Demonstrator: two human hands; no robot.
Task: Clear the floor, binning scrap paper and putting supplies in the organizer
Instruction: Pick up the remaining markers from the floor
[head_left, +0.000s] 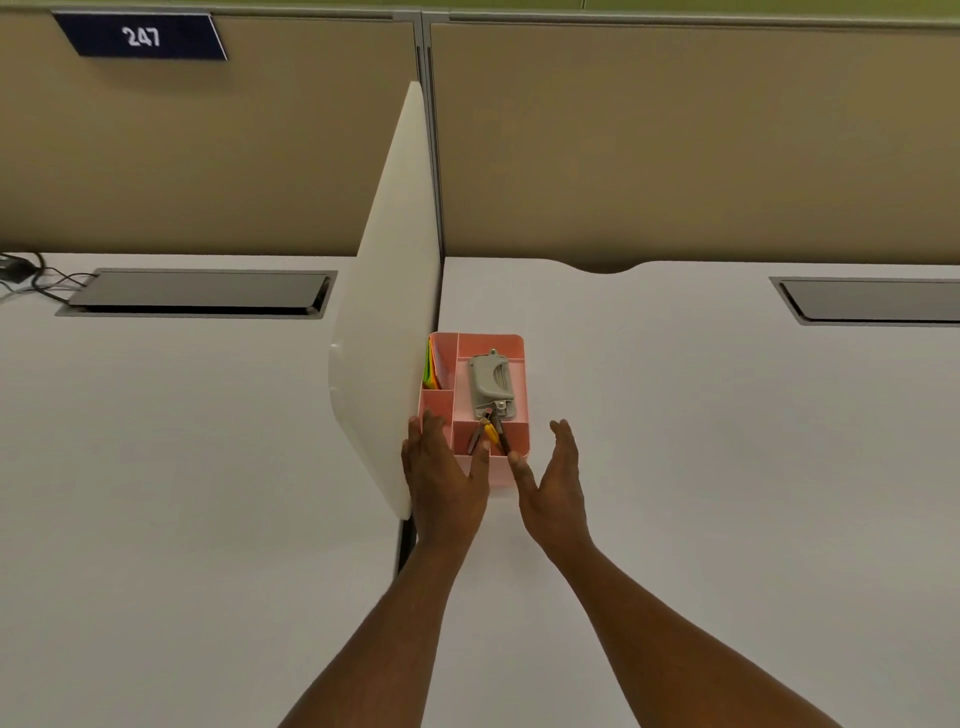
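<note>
A pink organizer stands on the white desk beside a white divider panel. In it lie a grey hole punch, coloured sticky notes in the far left compartment, and a yellow-handled tool with dark pens in a front compartment. My left hand rests with straight fingers on the organizer's near left corner. My right hand is beside the near right corner, fingers straight, its thumb touching the front rim.
The white divider panel rises just left of the organizer. Beige partition walls stand behind the desks. A cable hatch sits in the left desk with black cables; another hatch is at the right.
</note>
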